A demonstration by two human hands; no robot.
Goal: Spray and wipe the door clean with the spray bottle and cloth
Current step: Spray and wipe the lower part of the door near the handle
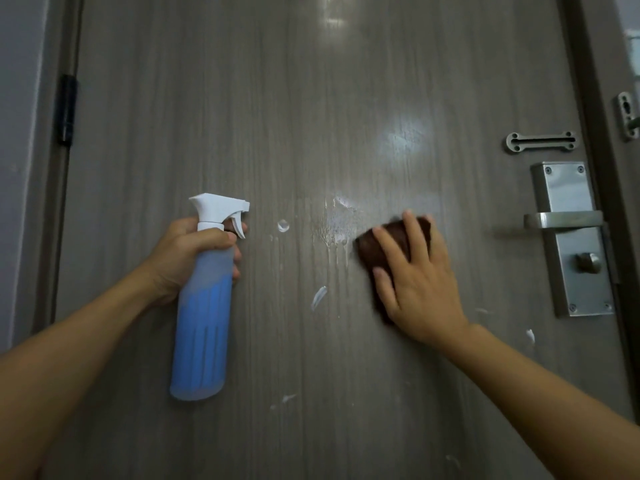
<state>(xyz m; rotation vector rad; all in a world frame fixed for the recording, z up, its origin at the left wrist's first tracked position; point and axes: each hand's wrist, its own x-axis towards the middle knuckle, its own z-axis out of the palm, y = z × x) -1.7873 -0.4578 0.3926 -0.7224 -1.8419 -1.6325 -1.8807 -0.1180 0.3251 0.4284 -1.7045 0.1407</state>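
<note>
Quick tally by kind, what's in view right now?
Hands: 2, left hand, right hand
Spray bottle: 1
Cloth: 1
Door: 1
Lever handle: 1
Hinge: 1
Total: 7

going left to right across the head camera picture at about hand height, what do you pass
Door hinge → left hand gripping the spray bottle → white foam blob → wet sprayed patch → brown cloth pressed flat under the right hand → lever handle on its lock plate.
</note>
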